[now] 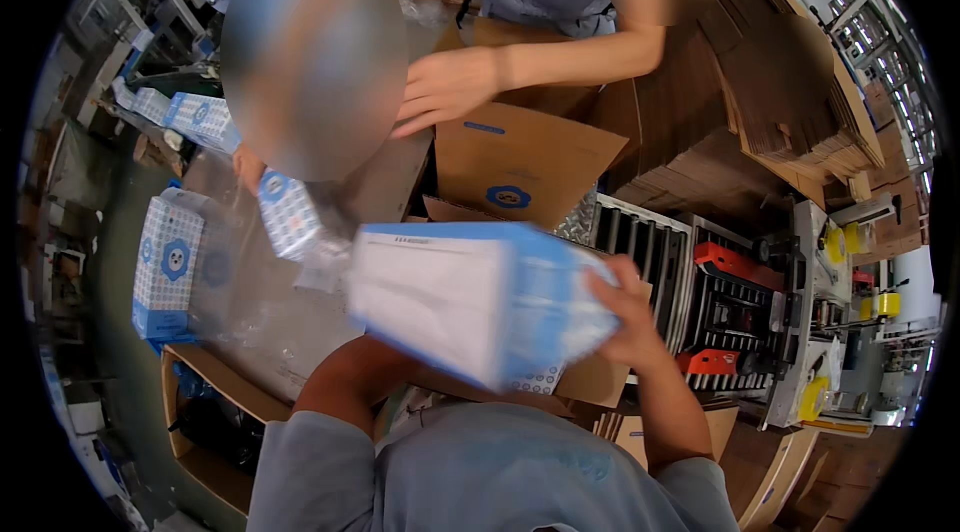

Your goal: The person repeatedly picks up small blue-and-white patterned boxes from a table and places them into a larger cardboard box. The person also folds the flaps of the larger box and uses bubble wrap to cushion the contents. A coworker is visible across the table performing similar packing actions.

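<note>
In front of my chest a blue-and-white package (430, 282) is held tilted, smeared by motion. My right hand (630, 317) grips its right end, fingers closed on the blue side. My left forearm (360, 377) reaches up behind the package, which hides the left hand and its fingers. Across the table another person's hand (455, 87) is spread above an open carton (530, 167). That person's other hand (248, 169) is at a smaller patterned blue-and-white box (288, 217) with clear plastic around its lower end.
A patterned box (168, 267) in clear plastic stands on the grey table (260, 322) at the left. Below it is a carton (215, 452) with dark bags. Stacked flat cardboard (790, 82) rises at the far right, beside a roller conveyor (735, 307) with red parts.
</note>
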Demonstrator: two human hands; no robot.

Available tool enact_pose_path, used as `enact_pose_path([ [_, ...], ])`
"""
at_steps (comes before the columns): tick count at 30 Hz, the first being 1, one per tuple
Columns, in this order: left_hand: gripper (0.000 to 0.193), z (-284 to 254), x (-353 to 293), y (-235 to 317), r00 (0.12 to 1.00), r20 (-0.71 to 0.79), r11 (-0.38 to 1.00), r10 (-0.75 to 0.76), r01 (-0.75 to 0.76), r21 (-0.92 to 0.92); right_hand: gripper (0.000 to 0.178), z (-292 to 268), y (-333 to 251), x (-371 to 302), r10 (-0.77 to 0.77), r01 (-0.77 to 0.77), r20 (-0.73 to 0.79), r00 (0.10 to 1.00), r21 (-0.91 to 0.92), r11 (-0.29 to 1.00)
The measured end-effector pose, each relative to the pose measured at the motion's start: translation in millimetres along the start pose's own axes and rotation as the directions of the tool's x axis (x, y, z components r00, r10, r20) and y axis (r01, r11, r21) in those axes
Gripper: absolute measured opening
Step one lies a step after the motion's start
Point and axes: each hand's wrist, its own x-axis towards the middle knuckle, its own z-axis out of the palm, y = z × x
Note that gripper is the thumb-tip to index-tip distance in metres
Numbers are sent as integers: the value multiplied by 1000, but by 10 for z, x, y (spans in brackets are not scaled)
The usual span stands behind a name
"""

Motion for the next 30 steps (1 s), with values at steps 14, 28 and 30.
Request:
enact_pose_path([
  [14,66,-1056,85,-602,964,185,-131,193,-161,978,65,1210,1226,-1004,538,-319,104,836,-706,632],
  [28,85,-883,209,-1011,961,195,-90,196,-180,979,32,-357,979,-1707,855,-935,-386,347,-72,347],
  [30,87,-492,549,-1234,950,200,-20,238,-202,979,31,-811,1208,-1864,794,-907,-442,418,-240,344],
])
